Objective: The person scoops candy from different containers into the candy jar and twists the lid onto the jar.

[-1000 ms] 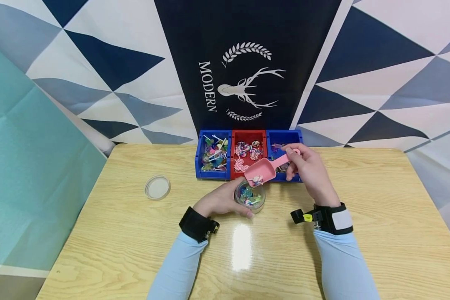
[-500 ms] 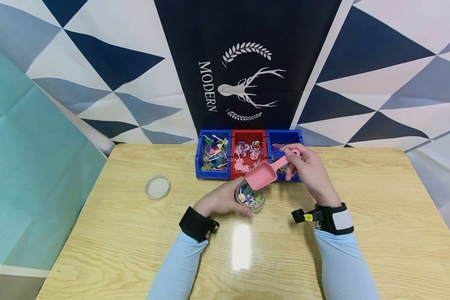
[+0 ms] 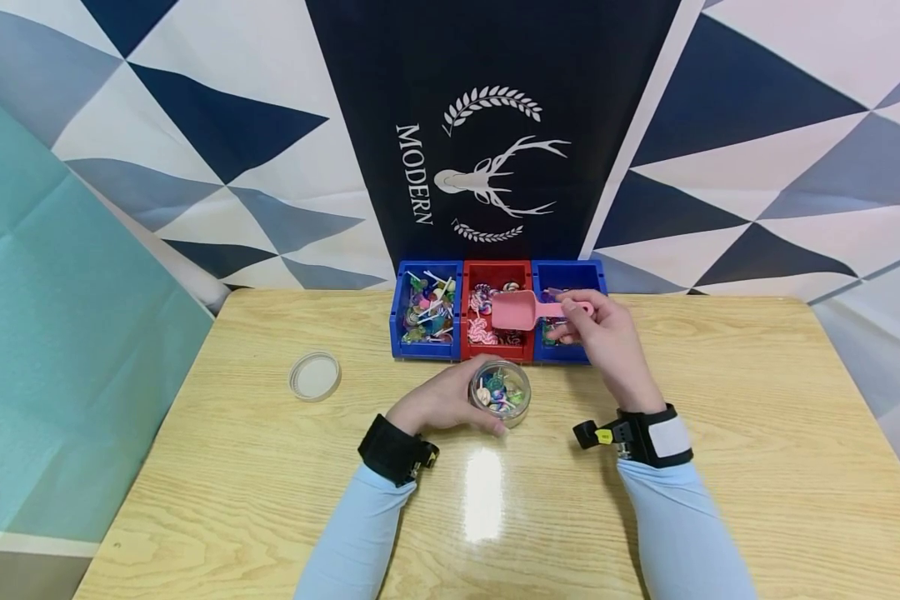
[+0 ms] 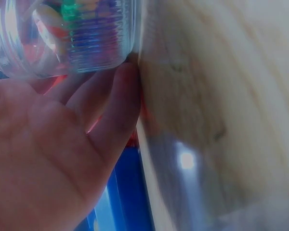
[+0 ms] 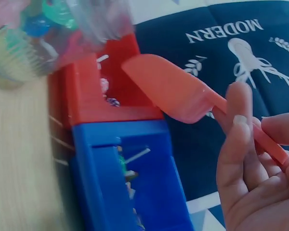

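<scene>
A clear jar [image 3: 512, 410] with several small colourful candies inside stands on the table. My left hand [image 3: 450, 398] grips it from the left, fingers round the far side and thumb at the near side; the left wrist view shows its ribbed wall [image 4: 98, 41] beside the palm. Pinched by its handle in my right hand [image 3: 607, 337], a pink scoop [image 3: 515, 310] hangs over the red bin [image 3: 498, 271]. From the head its bowl looks bare. Swirled lollipops [image 3: 482, 332] lie in the red bin, partly hidden by the scoop.
Blue bins stand on both sides of the red one: the left blue bin [image 3: 396, 329] holds stick lollipops, the right blue bin [image 3: 570, 273] is partly behind my right hand. A white lid [image 3: 315, 376] lies on the table's left. A patterned backdrop [image 3: 495, 50] rises behind.
Candies that lay in the scoop a second ago have dropped into the jar. My right hand has then moved the scoop away from the jar, up over the red bin. The left hand stays put.
</scene>
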Tool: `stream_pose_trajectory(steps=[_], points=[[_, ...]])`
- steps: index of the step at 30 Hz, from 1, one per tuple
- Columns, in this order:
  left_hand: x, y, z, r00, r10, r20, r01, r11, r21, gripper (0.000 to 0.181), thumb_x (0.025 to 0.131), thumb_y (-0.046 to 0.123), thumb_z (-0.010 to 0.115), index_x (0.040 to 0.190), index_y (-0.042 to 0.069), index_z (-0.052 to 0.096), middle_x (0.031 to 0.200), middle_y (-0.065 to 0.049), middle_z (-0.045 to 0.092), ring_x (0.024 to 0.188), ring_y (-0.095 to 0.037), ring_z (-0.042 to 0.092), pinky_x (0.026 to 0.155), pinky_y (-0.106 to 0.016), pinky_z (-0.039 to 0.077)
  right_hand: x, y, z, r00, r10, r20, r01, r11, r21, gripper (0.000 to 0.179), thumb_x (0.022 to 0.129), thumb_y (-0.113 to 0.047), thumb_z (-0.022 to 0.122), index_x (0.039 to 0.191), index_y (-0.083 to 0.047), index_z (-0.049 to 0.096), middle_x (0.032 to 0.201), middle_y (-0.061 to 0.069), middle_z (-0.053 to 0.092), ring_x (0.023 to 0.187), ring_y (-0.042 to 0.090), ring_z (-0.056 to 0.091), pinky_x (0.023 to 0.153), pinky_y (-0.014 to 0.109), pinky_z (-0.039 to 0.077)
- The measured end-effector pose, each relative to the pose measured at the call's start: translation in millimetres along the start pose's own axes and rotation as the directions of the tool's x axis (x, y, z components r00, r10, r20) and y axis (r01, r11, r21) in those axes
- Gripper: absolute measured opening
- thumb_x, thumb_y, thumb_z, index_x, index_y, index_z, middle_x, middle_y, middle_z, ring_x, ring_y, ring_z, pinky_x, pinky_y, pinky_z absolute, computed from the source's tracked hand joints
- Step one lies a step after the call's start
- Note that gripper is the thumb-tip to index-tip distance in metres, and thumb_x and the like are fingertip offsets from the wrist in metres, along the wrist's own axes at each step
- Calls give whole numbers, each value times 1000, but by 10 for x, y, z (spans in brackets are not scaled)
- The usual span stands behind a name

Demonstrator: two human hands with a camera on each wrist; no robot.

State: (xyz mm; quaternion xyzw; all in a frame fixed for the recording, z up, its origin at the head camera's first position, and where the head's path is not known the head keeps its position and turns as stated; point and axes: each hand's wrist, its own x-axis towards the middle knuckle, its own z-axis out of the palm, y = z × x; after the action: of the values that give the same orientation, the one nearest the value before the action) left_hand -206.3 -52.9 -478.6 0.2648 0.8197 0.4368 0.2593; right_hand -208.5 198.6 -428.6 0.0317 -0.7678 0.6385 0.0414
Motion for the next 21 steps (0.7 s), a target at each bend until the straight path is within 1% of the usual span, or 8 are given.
stream_pose_trajectory(steps=[3, 5, 8, 11, 14, 18, 19, 21], points=[[-1, 1, 2, 1000, -1, 1, 1, 1000, -2, 91, 72, 34, 91, 146, 25, 41, 135, 6, 54, 125, -13, 49, 110, -39, 38, 1, 19, 88, 999, -36, 31, 38, 995, -87, 30, 105, -16, 53, 126, 4, 61, 113, 21, 68, 80, 19, 72, 68, 26, 58], [1, -4, 3, 1000, 0, 3, 0, 1000, -10, 90, 72, 33, 91, 146, 25, 41, 135, 6, 54, 125, -13, 50, 110, -39, 38, -14, 22, 161, 995, -82, 53, 92, 974, -208, 27, 104, -14, 54, 125, 0, 65, 101, 16, 72, 74, 24, 71, 57, 26, 54], [3, -11, 9, 1000, 7, 5, -7, 1000, -29, 89, 73, 31, 91, 146, 25, 41, 135, 6, 55, 124, -13, 50, 110, -38, 38, -34, 33, 277, 984, -157, 90, 180, 903, -390, 23, 103, -12, 56, 121, -4, 68, 80, 10, 72, 64, 26, 68, 44, 26, 44], [2, -15, 15, 1000, 9, 8, -9, 999, -41, 88, 74, 30, 91, 146, 24, 41, 134, 6, 55, 123, -14, 50, 109, -38, 39, -48, 57, 364, 973, -212, 93, 228, 818, -528, 21, 102, -11, 58, 118, -7, 70, 72, 5, 69, 56, 20, 62, 44, 28, 39], [0, -16, 15, 1000, 4, 9, -4, 999, -37, 88, 73, 31, 91, 146, 25, 40, 134, 7, 55, 123, -13, 50, 109, -39, 39, -53, 87, 424, 968, -242, 71, 231, 735, -638, 20, 100, -12, 61, 117, -10, 73, 80, 8, 72, 63, 21, 64, 55, 33, 47], [2, -19, 10, 1000, 14, 6, -13, 999, -37, 89, 73, 32, 91, 146, 26, 41, 134, 7, 55, 124, -13, 50, 109, -38, 39, -45, 125, 504, 961, -259, 95, 243, 631, -736, 24, 98, -11, 64, 120, -13, 73, 107, 13, 73, 83, 31, 69, 71, 44, 56], [2, -22, 9, 1000, 20, 5, -20, 999, -39, 89, 72, 31, 91, 146, 25, 41, 135, 6, 55, 124, -12, 50, 109, -38, 38, -39, 137, 525, 961, -256, 105, 247, 619, -746, 25, 97, -11, 65, 121, -13, 73, 111, 14, 72, 85, 32, 70, 71, 44, 57], [3, -35, 8, 1000, 28, 4, -28, 999, -42, 89, 72, 32, 92, 145, 26, 42, 135, 6, 55, 124, -12, 50, 109, -37, 38, -25, 168, 561, 965, -237, 116, 243, 626, -741, 26, 97, -12, 65, 122, -14, 72, 108, 14, 73, 79, 31, 68, 65, 42, 56]])
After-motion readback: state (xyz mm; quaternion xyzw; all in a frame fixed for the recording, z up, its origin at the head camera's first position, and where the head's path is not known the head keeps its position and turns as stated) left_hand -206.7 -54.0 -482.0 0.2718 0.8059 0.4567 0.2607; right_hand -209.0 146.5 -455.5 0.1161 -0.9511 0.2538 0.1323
